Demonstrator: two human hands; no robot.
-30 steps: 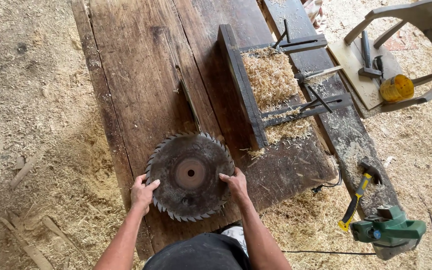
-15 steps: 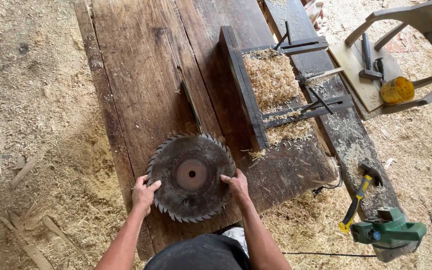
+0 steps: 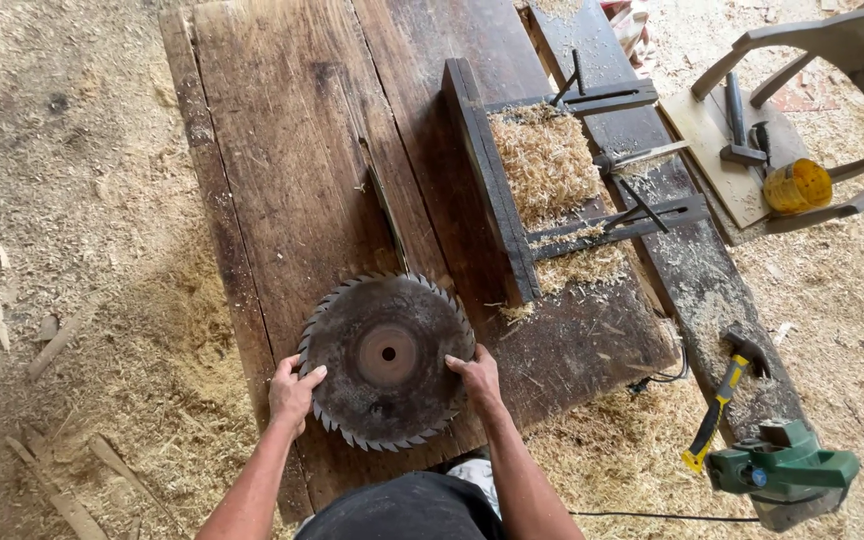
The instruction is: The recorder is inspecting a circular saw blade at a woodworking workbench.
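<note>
Sawdust and shavings covered the ground all around the weathered dark plank saw table, and the big round rusty toothed saw blade lay flat on its near end, right in front of the person. Left hand sat on the blade's left rim, fingers curled over the teeth; right hand was on the right rim, fingers spread flat on the face with the thumb at the edge. So both hands had hold of it from opposite sides, neither closed into a real fist, and neither was nearer than the other since the disc sat square between them. Being round, it had no long axis; what mattered was the narrow blade slot in the tabletop, which ran straight away from the blade's far edge, just beyond it. Off to the right lay a yellow-handled hammer and a green power tool, well apart from the hands. Compared with a second earlier, pretty much nothing differed: blade and hands sat in the same spots.
</note>
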